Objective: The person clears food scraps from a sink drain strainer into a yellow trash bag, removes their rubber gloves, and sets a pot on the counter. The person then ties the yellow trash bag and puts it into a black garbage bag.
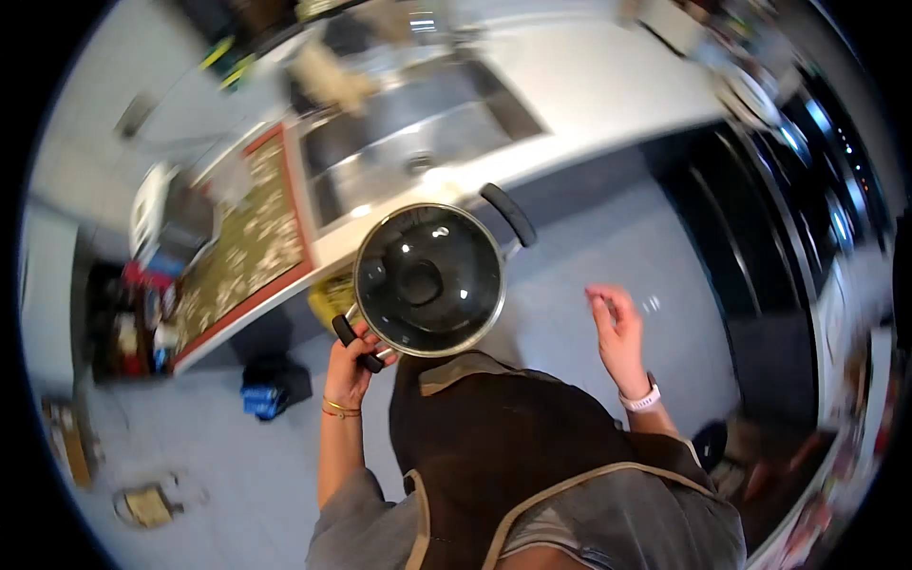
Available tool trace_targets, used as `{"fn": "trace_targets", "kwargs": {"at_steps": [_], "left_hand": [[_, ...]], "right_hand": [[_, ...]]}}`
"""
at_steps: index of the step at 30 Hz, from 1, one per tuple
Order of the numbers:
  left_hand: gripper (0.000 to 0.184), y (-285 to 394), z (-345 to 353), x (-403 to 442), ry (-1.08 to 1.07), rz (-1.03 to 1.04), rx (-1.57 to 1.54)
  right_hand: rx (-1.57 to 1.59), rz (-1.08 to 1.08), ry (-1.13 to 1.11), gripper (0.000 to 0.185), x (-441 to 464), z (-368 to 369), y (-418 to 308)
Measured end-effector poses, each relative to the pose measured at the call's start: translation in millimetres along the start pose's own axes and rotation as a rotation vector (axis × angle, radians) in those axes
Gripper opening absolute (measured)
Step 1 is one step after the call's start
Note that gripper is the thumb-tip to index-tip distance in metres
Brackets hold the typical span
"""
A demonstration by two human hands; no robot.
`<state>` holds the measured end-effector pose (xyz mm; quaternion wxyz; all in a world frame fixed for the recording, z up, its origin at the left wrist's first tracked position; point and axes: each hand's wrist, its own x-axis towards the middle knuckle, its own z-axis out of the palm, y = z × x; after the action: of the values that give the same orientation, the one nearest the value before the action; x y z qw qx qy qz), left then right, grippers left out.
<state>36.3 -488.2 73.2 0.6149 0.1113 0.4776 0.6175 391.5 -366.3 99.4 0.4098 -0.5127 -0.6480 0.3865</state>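
A dark cooking pot with a glass lid (454, 283) is held out in front of my body, close to the counter's front edge. It has two black side handles. My left hand (351, 366) is wrapped round the near-left handle, and bracelets circle that wrist. The far handle (508, 215) points up and right with no hand on it. To the right of the pot, my right hand (618, 337) hangs in the air over the floor, its fingers apart and nothing in them. A pale watch band (642, 397) is on that wrist.
Beyond the pot is a steel sink (465, 128) set in a white counter (608, 85). A red-edged patterned mat (242, 242) covers the counter's left part, with a white appliance (171, 214) beside it. Dark oven-like units stand right. A blue item (263, 399) lies on the floor.
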Motion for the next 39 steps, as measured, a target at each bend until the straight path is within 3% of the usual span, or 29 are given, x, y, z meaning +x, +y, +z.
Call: {"fn": "trace_targets", "kwargs": {"at_steps": [2,4,7,10,11,13,14,16,19,21,23,26,27,28,29,30,31,35,36,37,39], "left_hand": [[0.052,-42.7,85.2,9.9,-0.161,-0.132,0.12],[0.044,-86.4,167.1,6.6,-0.249,-0.274,0.26],[0.045,-156.4,268.1,10.5,-0.505,-0.46,0.445],[0.042,-215.9,352.8,20.2,-0.688,-0.653,0.62],[0.047,-240.8,371.7,34.4,-0.794,-0.768,0.64],[0.048,-282.1,426.8,42.3,-0.913,-0.841,0.726],[0.048,-304.1,455.9,48.2,-0.954,-0.858,0.798],[0.047,-351.7,513.5,54.2,-1.043,-0.919,0.869],[0.044,-432.9,619.4,64.0,-1.211,-0.968,1.05],[0.041,-485.5,685.6,71.8,-1.304,-1.007,1.1],[0.038,-540.2,754.2,73.5,-1.39,-0.919,1.227],[0.041,-646.2,847.9,71.0,-1.597,-1.023,1.114],[0.043,-676.0,877.9,64.3,-1.643,-0.918,1.135],[0.045,-702.3,916.7,49.8,-1.675,-0.601,1.33],[0.047,-753.4,934.3,55.1,-1.706,-0.333,1.227],[0.048,-830.0,954.0,85.6,-1.853,0.141,1.232],[0.047,-838.9,992.8,65.1,-1.794,0.452,1.296],[0.028,-920.1,1104.1,34.3,-1.698,1.126,1.57],[0.034,-947.9,1127.4,34.6,-1.645,1.321,1.752],[0.037,-970.1,1149.6,34.6,-1.578,1.473,1.74],[0.043,-1002.8,1179.9,38.3,-1.479,1.774,1.768]], "right_hand": [[-0.421,-0.333,0.178,0.019,-6.3,-77.6,-16.0],[-0.522,-0.33,0.198,0.026,-26.7,-148.4,-12.9],[-0.767,-0.121,0.12,0.045,-67.7,-242.7,30.1],[-0.915,0.34,-0.044,0.058,-106.0,-325.5,63.8],[-0.907,0.386,0.01,0.058,-118.5,-352.2,78.6],[-0.604,0.659,-0.094,0.072,-149.8,-401.3,112.0],[-0.487,0.683,-0.073,0.083,-165.8,-422.3,147.9],[-0.117,0.841,-0.092,0.083,-199.9,-463.2,182.0],[0.009,0.892,0.143,0.079,-227.1,-522.5,224.6],[0.006,1.045,0.312,0.082,-238.4,-555.4,245.2],[0.035,1.141,0.538,0.083,-246.2,-588.5,256.2],[0.27,1.201,0.91,0.074,-267.8,-629.5,269.1],[0.329,1.222,1.022,0.072,-275.6,-639.7,274.3],[0.377,1.228,1.141,0.07,-278.3,-656.1,276.1],[0.392,1.184,1.266,0.068,-274.9,-669.5,274.5],[0.406,1.141,1.389,0.066,-273.3,-681.0,275.2],[0.523,1.259,1.418,0.063,-287.0,-696.0,286.7],[0.629,1.118,1.603,0.053,-296.6,-773.1,318.7],[0.641,1.107,1.609,0.053,-302.1,-798.1,333.8],[0.661,1.203,1.583,0.053,-305.1,-826.8,339.3],[0.611,1.155,1.552,0.054,-311.5,-878.4,368.0]]}}
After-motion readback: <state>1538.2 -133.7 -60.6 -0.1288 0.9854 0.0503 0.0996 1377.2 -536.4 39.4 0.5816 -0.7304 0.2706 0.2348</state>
